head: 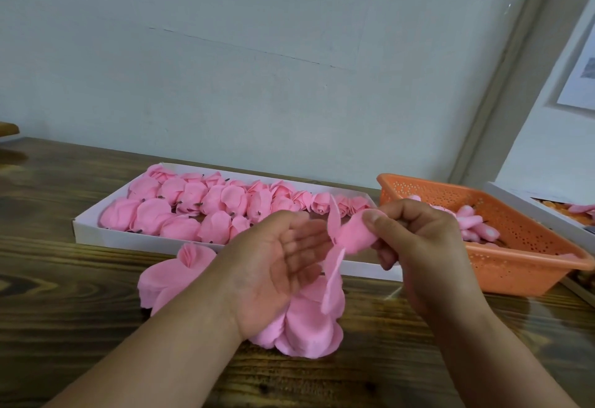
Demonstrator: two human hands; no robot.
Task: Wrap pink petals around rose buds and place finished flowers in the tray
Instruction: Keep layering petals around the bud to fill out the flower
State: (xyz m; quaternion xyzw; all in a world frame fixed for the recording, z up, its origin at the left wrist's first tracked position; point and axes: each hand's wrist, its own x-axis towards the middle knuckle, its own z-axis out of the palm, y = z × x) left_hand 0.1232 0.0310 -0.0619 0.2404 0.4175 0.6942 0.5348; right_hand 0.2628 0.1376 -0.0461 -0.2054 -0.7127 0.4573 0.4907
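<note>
My right hand (415, 246) pinches a pink petal piece (349, 241) with thumb and fingers, and its loose lobes hang down toward the table. Just left of it my left hand (277, 262) is held palm-up with its fingers relaxed, touching or nearly touching the petal's edge. Below both hands lies a pile of loose pink petals (306, 327) on the wooden table. Behind them, a white tray (87, 224) holds several finished pink roses (180, 204). I cannot make out any bud inside the held petal.
An orange perforated basket (515, 266) with pink buds (473, 227) stands at the right, close to my right hand. Part of another white box (502, 191) shows at the far right edge. A pale wall rises directly behind the table.
</note>
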